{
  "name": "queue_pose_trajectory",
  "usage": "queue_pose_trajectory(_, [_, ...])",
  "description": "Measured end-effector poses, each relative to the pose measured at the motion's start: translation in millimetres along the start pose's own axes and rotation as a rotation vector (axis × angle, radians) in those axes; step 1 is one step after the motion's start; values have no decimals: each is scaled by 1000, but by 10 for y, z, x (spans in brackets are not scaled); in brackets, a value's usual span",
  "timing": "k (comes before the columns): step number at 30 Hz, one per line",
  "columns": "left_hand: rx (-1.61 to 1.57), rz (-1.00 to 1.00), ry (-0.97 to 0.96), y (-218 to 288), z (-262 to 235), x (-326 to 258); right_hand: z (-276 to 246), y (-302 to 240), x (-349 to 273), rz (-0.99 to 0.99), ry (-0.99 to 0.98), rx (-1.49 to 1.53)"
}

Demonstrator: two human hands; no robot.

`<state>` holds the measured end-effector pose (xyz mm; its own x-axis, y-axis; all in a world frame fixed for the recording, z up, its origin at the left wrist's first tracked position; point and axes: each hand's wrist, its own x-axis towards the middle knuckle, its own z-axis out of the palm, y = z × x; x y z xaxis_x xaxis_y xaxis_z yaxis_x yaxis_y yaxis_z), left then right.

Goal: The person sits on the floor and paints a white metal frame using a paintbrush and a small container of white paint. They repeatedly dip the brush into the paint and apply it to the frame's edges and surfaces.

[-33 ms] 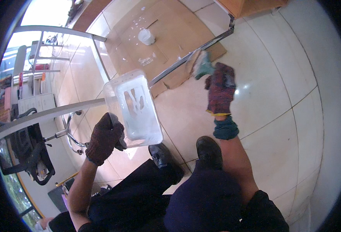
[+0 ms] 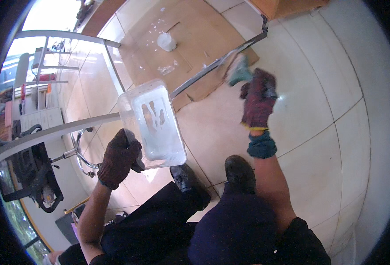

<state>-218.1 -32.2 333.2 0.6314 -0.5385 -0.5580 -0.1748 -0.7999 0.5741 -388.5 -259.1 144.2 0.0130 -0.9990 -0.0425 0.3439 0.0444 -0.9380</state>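
My left hand (image 2: 120, 159), in a dark brown knit glove, grips the near edge of a clear rectangular plastic container (image 2: 155, 123) smeared with white inside. The container is held tilted above the floor, beside a grey metal rail (image 2: 62, 130). My right hand (image 2: 259, 99), in a dark red knit glove with a teal cuff, is raised and closed on a blurred teal cloth (image 2: 238, 70). The cloth is at a thin metal bar (image 2: 212, 66) that runs diagonally over the floor.
A sheet of brown cardboard (image 2: 190, 26) lies on the tiled floor (image 2: 336, 132) with a white lump (image 2: 166, 42) and white splashes on it. My two black shoes (image 2: 239, 174) stand below. A black office chair (image 2: 31, 172) and desks are at the left.
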Motion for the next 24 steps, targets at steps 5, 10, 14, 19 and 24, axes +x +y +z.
queue_pose_trajectory(5, [-60, 25, -54, -85, -7, 119, -8, -116, 477, -40, 90, -2])
queue_pose_trajectory(10, [-17, 26, -75, -92, 27, 187, -8, 208, 159, -186, -93, -158])
queue_pose_trajectory(14, [-64, 20, -121, -122, 4, 239, -62, 79, -186, -6, -285, -65])
queue_pose_trajectory(19, [-36, -39, -107, -36, -1, 221, -90, -83, 232, 13, -10, -16])
queue_pose_trajectory(24, [18, 7, -113, -17, 35, 268, -36, 261, 51, -221, -160, -278])
